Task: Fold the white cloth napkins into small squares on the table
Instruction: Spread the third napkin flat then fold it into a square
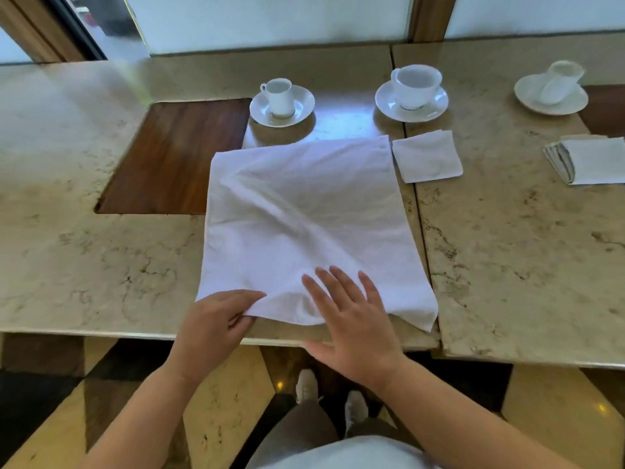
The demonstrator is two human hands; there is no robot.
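Head view, near edge first: left hand (pixel 216 321) pinches the near-left corner of the open napkin (pixel 304 218), thumb under the hem, fingers curled over it. Right hand (pixel 351 319) lies flat with fingers spread, palm on the near edge of the cloth, holding nothing, just pressing or smoothing.

Napkin is fully spread on the bench (pixel 84 258), lying slightly askew with a diagonal ridge of wrinkles through the middle. Near-right corner droops at the bench edge. No fold in it yet, by my read.

Further back, just beside the napkin's far-right corner: one folded square (pixel 426 158), looks finished. Well to the right, a stack of napkins (pixel 588 160), cut off by the frame edge, so count and fold state unclear.

Progress estimate: one square done, one napkin at the flatten stage, all its folds left. Stack could be either input or output, can't tell.

Far side: small cup on saucer (pixel 281 100), larger cup on saucer (pixel 412 91), a third cup (pixel 554 85) tipped on its saucer and blurred. Dark wood inlay (pixel 176 154) sits left of the napkin.

Hidden: left fingertips under the cloth, and whatever the napkin covers.
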